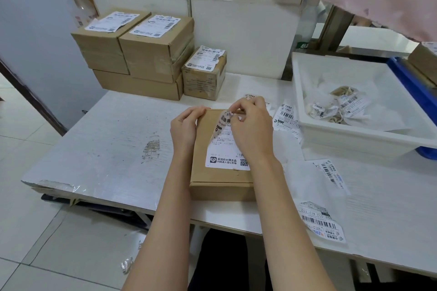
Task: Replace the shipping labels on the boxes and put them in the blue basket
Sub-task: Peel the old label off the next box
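A brown cardboard box lies flat on the white table in front of me. Its white shipping label is stuck on top, with the far end curled up off the cardboard. My right hand pinches that curled end between thumb and fingers. My left hand grips the box's far left corner and side. The blue basket shows only as a rim at the far right, partly cut off by the frame edge.
Several labelled brown boxes are stacked at the back left. A white tray with crumpled labels sits to the right. Loose labels lie on the table near its front right. White cartons stand behind.
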Motion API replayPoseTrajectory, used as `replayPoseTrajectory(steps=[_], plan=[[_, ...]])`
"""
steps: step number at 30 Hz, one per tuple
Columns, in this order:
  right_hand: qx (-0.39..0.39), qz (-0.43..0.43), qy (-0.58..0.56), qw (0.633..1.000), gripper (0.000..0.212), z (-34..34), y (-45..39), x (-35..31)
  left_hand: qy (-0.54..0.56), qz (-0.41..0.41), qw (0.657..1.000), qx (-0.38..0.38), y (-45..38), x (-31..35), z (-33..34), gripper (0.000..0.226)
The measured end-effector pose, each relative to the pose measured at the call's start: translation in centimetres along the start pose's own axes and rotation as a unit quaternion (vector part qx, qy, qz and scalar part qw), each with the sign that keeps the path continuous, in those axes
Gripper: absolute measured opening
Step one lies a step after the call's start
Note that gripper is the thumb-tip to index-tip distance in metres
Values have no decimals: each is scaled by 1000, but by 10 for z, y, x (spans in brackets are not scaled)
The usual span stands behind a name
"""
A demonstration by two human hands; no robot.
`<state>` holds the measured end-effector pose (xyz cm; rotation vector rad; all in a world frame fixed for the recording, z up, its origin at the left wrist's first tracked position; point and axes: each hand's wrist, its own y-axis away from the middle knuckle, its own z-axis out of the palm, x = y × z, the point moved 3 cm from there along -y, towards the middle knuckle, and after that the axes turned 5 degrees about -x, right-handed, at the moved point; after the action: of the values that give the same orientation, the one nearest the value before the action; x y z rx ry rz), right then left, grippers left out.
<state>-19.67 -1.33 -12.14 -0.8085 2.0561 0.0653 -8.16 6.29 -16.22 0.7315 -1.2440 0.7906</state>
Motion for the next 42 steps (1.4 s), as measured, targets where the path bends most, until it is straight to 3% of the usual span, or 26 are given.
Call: replayPoseTrajectory(steps=[11, 17, 26, 29, 34, 42], plan=[[-26, -16, 79, 996, 13, -2, -3, -3, 8, -10, 1000, 2, -2, 0, 0, 15], [-5, 6, 8, 1000, 15, -5, 2, -5, 9, -12, 1000, 5, -1, 1, 0, 16], [20, -2, -34, 999, 29, -5, 6, -4, -1, -8, 1000, 9, 1, 2, 0, 17], [24, 4, -18, 1000, 45, -7, 5, -3, 6, -9, 1000, 8, 2, 3, 1, 17], [47, 87, 96, 990, 21, -10, 6, 2, 4, -8, 1000, 6, 3, 4, 1, 17], [44, 67, 85, 993, 20, -12, 4, 1, 3, -7, 1000, 3, 2, 4, 2, 17]])
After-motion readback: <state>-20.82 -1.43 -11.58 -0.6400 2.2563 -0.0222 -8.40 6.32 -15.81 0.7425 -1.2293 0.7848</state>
